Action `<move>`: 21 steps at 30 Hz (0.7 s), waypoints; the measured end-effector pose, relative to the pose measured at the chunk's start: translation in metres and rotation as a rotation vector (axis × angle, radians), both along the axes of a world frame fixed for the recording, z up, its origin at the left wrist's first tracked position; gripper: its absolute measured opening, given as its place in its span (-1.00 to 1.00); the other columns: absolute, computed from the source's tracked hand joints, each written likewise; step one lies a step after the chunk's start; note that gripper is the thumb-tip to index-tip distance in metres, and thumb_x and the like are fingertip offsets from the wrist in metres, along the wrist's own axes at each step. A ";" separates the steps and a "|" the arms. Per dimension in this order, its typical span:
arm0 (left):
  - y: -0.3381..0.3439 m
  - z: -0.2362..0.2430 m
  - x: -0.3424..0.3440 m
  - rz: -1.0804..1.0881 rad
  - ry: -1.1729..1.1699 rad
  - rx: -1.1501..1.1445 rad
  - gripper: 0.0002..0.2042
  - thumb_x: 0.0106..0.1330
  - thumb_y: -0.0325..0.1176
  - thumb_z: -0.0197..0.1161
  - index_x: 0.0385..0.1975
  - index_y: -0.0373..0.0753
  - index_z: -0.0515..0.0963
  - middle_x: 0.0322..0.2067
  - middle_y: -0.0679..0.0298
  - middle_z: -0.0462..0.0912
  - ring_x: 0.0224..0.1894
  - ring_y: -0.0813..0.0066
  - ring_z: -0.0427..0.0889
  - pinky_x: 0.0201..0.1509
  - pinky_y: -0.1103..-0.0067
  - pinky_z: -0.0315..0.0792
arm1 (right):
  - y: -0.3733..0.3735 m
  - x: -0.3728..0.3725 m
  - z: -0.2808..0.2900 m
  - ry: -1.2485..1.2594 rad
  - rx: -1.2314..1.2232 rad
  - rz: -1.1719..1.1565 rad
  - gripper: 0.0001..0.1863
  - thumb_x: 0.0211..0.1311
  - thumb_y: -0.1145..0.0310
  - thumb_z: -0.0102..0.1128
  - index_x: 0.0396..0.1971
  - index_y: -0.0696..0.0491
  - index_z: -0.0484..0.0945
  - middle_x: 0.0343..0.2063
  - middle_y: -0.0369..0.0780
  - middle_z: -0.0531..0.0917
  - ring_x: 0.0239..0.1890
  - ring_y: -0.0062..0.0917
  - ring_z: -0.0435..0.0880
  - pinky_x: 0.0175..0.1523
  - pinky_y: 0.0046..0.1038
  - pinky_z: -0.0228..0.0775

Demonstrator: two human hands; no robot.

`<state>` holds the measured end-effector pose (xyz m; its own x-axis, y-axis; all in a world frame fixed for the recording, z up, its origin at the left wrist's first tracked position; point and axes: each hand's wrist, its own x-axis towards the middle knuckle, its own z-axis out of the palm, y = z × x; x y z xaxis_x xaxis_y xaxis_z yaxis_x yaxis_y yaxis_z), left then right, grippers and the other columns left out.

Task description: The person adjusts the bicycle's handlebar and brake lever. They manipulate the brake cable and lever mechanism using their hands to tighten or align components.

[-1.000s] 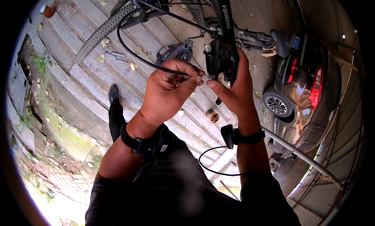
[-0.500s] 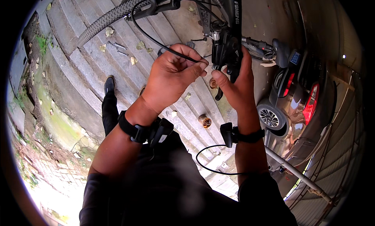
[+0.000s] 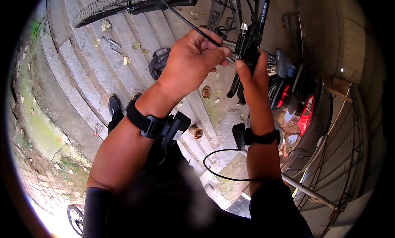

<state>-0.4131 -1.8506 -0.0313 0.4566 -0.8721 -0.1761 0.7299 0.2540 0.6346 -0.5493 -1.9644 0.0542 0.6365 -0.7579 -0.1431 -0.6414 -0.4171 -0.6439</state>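
Note:
My left hand point(image 3: 192, 60) pinches the end of a black cable point(image 3: 184, 19) between thumb and fingers, just beside a black brake and shifter unit point(image 3: 247, 43) with a silver barrel on top. A small bright metal piece shows at the pinch. My right hand point(image 3: 257, 82) grips that unit on the black handlebar point(image 3: 261, 9) from the right, thumb at its lower side. The bicycle's frame point(image 3: 216, 13) and knobby front tire point(image 3: 94, 13) stretch across the top.
Several wrenches point(image 3: 112, 45), red-handled pliers point(image 3: 98, 131), a dark bag point(image 3: 158, 63) and a can point(image 3: 197, 133) lie on grey concrete steps point(image 3: 74, 61). A parked car point(image 3: 296, 118) stands at right, near a metal pole point(image 3: 308, 192) and corrugated sheeting point(image 3: 341, 155). My shoe point(image 3: 114, 107) is at left.
Both hands, the cable and the shifter have moved upward in view. My left wrist has risen with the pinch. The surroundings have shifted as the view turned.

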 end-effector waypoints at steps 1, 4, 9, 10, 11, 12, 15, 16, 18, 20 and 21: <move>-0.002 -0.003 -0.001 0.026 0.014 -0.031 -0.82 0.42 -0.48 0.32 -0.07 -0.30 0.50 -0.33 0.28 0.73 -0.30 0.61 0.72 -0.35 0.70 0.47 | 0.000 0.000 -0.001 -0.004 -0.015 0.001 -0.14 0.25 0.07 0.45 0.35 0.22 0.21 -0.01 -0.19 0.59 -0.04 -0.53 0.57 0.13 -0.43 0.44; -0.004 -0.008 -0.004 0.048 0.056 -0.082 -0.80 0.41 -0.47 0.34 -0.06 -0.31 0.51 -0.32 0.28 0.73 -0.30 0.60 0.73 -0.33 0.68 0.48 | 0.000 0.000 -0.005 -0.039 -0.033 0.029 -0.19 0.29 0.05 0.42 0.33 0.22 0.24 -0.03 -0.21 0.59 -0.04 -0.56 0.55 0.13 -0.46 0.41; -0.002 -0.010 -0.011 0.090 0.089 -0.113 -0.80 0.40 -0.48 0.34 -0.07 -0.31 0.51 -0.30 0.27 0.73 -0.29 0.58 0.73 -0.31 0.68 0.49 | 0.000 -0.002 -0.005 -0.055 0.061 0.021 -0.32 0.40 0.11 0.31 0.31 0.20 0.27 0.02 -0.23 0.56 0.03 -0.58 0.50 0.20 -0.47 0.34; -0.003 -0.013 -0.013 0.107 0.095 -0.133 -0.80 0.40 -0.48 0.34 -0.07 -0.31 0.51 -0.29 0.27 0.73 -0.29 0.58 0.73 -0.31 0.68 0.49 | 0.001 -0.002 -0.006 -0.065 0.077 0.036 -0.33 0.42 0.12 0.29 0.31 0.20 0.27 0.03 -0.22 0.56 0.04 -0.58 0.50 0.21 -0.47 0.34; -0.004 -0.016 -0.015 0.123 0.100 -0.153 -0.80 0.40 -0.48 0.34 -0.07 -0.31 0.51 -0.29 0.26 0.73 -0.29 0.57 0.73 -0.31 0.68 0.49 | 0.001 -0.001 -0.006 -0.075 0.092 0.050 -0.35 0.43 0.13 0.28 0.31 0.20 0.27 0.03 -0.22 0.55 0.05 -0.58 0.49 0.21 -0.47 0.33; -0.002 -0.016 -0.016 0.129 0.099 -0.138 -0.80 0.40 -0.48 0.35 -0.07 -0.30 0.51 -0.28 0.26 0.73 -0.29 0.57 0.73 -0.31 0.68 0.49 | 0.002 0.000 -0.007 -0.065 0.096 0.038 -0.36 0.45 0.14 0.26 0.31 0.20 0.26 0.05 -0.22 0.54 0.07 -0.58 0.48 0.23 -0.48 0.31; 0.001 -0.017 -0.021 0.139 0.118 -0.123 -0.79 0.39 -0.47 0.35 -0.07 -0.30 0.50 -0.28 0.26 0.73 -0.28 0.57 0.73 -0.31 0.68 0.49 | 0.008 -0.001 -0.007 -0.060 0.104 0.011 -0.38 0.47 0.14 0.23 0.31 0.21 0.26 0.05 -0.22 0.54 0.08 -0.59 0.47 0.25 -0.49 0.28; 0.001 -0.018 -0.025 0.139 0.138 -0.139 -0.79 0.39 -0.48 0.35 -0.07 -0.31 0.50 -0.27 0.26 0.73 -0.29 0.56 0.73 -0.31 0.68 0.50 | 0.009 -0.002 -0.007 -0.066 0.099 0.012 -0.38 0.47 0.14 0.23 0.30 0.22 0.26 0.05 -0.22 0.54 0.08 -0.59 0.47 0.24 -0.50 0.28; 0.001 -0.019 -0.029 0.141 0.176 -0.149 -0.76 0.38 -0.47 0.36 -0.04 -0.31 0.48 -0.28 0.26 0.72 -0.29 0.56 0.73 -0.31 0.68 0.50 | 0.008 0.002 -0.007 -0.084 0.104 0.016 -0.39 0.48 0.13 0.23 0.28 0.23 0.26 0.03 -0.23 0.54 0.06 -0.60 0.46 0.23 -0.50 0.28; 0.000 -0.017 -0.031 0.143 0.212 -0.136 -0.72 0.37 -0.46 0.37 -0.01 -0.32 0.46 -0.29 0.26 0.72 -0.30 0.55 0.73 -0.31 0.68 0.49 | 0.008 0.002 -0.006 -0.088 0.104 0.011 -0.39 0.48 0.13 0.22 0.28 0.23 0.27 0.01 -0.24 0.54 0.05 -0.61 0.46 0.21 -0.51 0.28; -0.001 -0.016 -0.032 0.194 0.201 -0.107 -0.68 0.36 -0.46 0.39 0.01 -0.33 0.44 -0.29 0.25 0.71 -0.29 0.56 0.72 -0.30 0.68 0.50 | 0.006 0.001 -0.008 -0.082 0.098 0.014 -0.40 0.48 0.13 0.22 0.28 0.23 0.27 0.00 -0.25 0.54 0.04 -0.61 0.46 0.20 -0.51 0.29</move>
